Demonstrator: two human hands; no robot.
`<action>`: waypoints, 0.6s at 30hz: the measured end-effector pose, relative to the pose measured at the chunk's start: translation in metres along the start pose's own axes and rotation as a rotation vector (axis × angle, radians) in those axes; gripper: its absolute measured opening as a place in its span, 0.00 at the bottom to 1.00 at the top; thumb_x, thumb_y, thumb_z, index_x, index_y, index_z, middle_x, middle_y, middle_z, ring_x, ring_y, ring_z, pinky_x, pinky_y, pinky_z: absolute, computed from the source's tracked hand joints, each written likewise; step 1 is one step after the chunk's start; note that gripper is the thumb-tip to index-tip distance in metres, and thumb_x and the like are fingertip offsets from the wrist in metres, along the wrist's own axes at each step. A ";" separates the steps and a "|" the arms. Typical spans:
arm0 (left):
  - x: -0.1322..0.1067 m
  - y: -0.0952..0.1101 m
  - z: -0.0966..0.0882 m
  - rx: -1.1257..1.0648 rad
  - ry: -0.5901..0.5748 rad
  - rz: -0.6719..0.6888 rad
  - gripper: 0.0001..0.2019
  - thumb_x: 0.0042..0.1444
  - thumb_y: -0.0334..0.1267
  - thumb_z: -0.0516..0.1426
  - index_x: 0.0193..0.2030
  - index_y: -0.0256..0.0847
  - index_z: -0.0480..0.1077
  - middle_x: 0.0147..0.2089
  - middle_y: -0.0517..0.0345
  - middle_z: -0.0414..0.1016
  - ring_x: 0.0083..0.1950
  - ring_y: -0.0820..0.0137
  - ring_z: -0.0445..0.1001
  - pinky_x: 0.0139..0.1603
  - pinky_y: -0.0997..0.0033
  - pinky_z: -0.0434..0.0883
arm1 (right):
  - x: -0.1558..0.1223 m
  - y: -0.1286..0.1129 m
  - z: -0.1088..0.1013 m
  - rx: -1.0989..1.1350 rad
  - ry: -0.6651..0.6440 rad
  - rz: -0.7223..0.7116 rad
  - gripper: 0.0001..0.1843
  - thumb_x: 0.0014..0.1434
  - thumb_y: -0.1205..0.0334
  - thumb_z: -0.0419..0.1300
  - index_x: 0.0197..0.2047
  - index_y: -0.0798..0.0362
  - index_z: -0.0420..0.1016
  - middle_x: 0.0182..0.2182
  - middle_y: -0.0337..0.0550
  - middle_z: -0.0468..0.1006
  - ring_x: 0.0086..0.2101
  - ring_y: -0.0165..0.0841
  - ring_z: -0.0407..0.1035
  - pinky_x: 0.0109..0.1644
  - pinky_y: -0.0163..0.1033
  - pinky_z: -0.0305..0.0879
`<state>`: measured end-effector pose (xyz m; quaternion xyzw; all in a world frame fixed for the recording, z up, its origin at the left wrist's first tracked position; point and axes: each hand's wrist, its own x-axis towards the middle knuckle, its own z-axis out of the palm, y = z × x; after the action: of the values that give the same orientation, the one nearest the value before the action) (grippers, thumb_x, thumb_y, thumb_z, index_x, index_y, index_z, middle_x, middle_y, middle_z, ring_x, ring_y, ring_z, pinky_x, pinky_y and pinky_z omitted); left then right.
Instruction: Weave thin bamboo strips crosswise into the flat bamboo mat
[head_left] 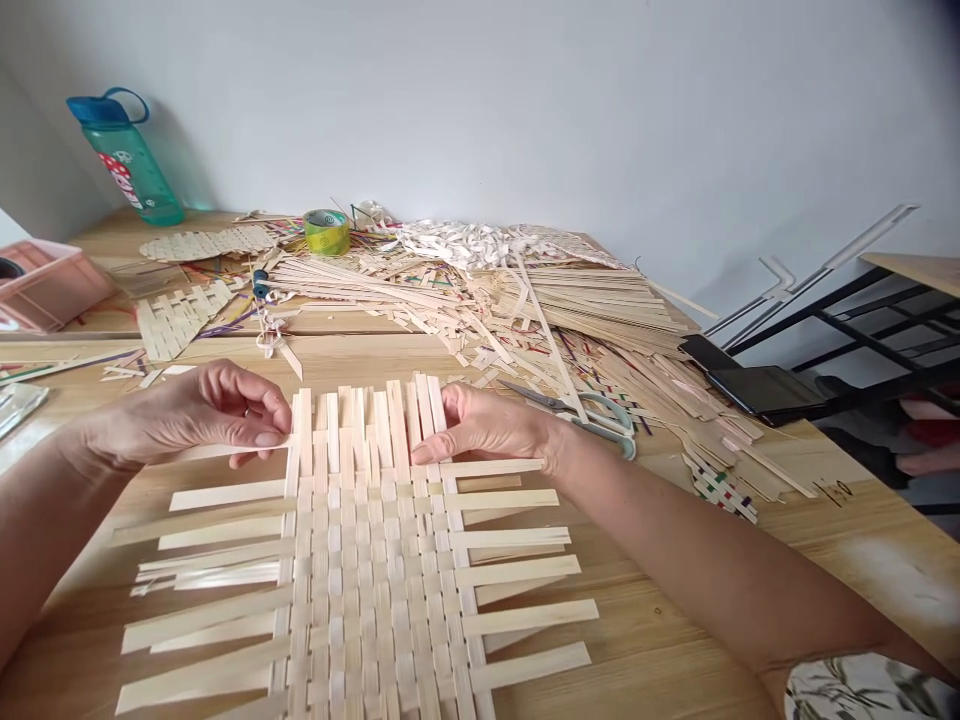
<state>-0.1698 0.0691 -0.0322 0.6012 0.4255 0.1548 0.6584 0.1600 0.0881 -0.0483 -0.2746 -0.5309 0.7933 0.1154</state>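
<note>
Woven-strip mat (pixel 379 570) of pale flat splints lies at the near middle of the wooden table (pixel 675 620), its lower end cut off by the bottom edge of the view. Loose strip ends stick out on both sides, and lengthwise ends stand clear of the checkered weave at the far edge.

At far left, a pink plastic basket (pixel 64 300) sits on the tabletop, with a teal water bottle (pixel 131 165), blue-capped, behind it near the wall. Next comes the left hand (pixel 217 415), thumb and forefinger closed in a pinch on a pale cross strip (pixel 214 453) at the mat's far left corner; the other fingers are curled. Beyond it lie an oval woven piece (pixel 210 243) and a tapering woven piece (pixel 184 318).

Further right stands a roll of yellow-green tape (pixel 327 235), then a heap of curled white strips (pixel 457 243) and a spread of long straight strips (pixel 592 305). In front of these, the right hand (pixel 491 425) grips the mat's far right corner — thumb flat on top, fingers partly hidden behind the upright ends.

Just beyond the right wrist rest scissors (pixel 616 410) with pale green handles, blades slightly apart. Rightmost on the table are a small multicolored woven scrap (pixel 720 487) and a dark flat device (pixel 765 393) — beside a black metal frame (pixel 855 322).
</note>
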 end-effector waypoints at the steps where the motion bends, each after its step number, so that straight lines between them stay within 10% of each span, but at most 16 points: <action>1: 0.000 -0.001 -0.001 0.011 -0.001 -0.009 0.09 0.53 0.40 0.67 0.37 0.38 0.80 0.28 0.57 0.75 0.26 0.74 0.70 0.27 0.78 0.72 | 0.000 0.000 -0.001 -0.010 -0.012 -0.015 0.16 0.44 0.60 0.76 0.33 0.57 0.78 0.32 0.37 0.77 0.33 0.28 0.69 0.42 0.33 0.67; 18: -0.004 0.007 0.006 0.006 -0.034 0.050 0.06 0.52 0.39 0.68 0.37 0.42 0.80 0.26 0.59 0.74 0.24 0.75 0.70 0.26 0.78 0.71 | -0.001 -0.015 0.011 -0.102 0.037 -0.073 0.15 0.47 0.58 0.75 0.34 0.56 0.80 0.34 0.39 0.80 0.35 0.29 0.72 0.46 0.35 0.69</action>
<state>-0.1659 0.0642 -0.0251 0.6161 0.3995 0.1600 0.6597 0.1528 0.0851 -0.0309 -0.2752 -0.5780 0.7554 0.1400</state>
